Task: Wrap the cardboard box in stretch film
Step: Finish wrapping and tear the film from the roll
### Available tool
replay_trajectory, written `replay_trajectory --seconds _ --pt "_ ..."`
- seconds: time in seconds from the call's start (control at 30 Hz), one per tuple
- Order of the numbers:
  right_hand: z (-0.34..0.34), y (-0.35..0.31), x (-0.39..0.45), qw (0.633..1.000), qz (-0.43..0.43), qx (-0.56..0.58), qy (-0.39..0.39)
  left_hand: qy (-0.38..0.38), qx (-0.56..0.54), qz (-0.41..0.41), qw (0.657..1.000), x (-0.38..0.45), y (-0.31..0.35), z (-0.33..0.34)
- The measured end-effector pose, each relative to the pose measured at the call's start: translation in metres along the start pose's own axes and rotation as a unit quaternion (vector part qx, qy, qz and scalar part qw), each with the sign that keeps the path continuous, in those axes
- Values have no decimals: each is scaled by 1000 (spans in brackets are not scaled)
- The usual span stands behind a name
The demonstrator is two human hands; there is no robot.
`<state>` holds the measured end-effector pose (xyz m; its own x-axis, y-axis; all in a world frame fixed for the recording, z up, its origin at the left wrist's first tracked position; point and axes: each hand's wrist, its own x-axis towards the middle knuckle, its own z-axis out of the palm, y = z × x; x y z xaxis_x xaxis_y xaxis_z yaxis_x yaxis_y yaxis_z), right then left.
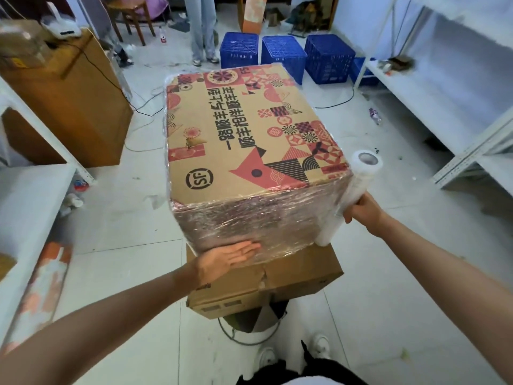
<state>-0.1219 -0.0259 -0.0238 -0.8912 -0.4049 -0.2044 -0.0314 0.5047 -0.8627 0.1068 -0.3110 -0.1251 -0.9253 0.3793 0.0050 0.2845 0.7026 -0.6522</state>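
Now | left hand (pixel 226 258) flat on cardboard box (pixel 249 140) | right hand (pixel 362 208) grips film roll (pixel 349 195)

Box: we see the printed cardboard box (pixel 249 134) at the centre of the frame, its near side covered in stretch film (pixel 249 220), resting on a plain carton (pixel 277 279).
Left hand: our left hand (pixel 224 259) lies flat, fingers straight, against the filmed side at its lower edge.
Right hand: our right hand (pixel 361 208) grips the film roll (pixel 352 195), right of centre, just beside the box's near right corner.
Background: three blue crates (pixel 283 54) sit at the upper centre.
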Motion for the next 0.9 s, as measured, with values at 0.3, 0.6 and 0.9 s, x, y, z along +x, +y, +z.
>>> replay_trajectory --seconds 0.3,0.6,0.9 --pt "0 1 -2 999 -14 15 -28 200 -110 -3 974 19 0 -56" --pt "-25 -6 -1 968 -75 28 -236 368 -151 -109 911 148 21 -151" --pt "-48 25 38 949 -77 -58 -299 333 -203 -289 874 197 9 -155"
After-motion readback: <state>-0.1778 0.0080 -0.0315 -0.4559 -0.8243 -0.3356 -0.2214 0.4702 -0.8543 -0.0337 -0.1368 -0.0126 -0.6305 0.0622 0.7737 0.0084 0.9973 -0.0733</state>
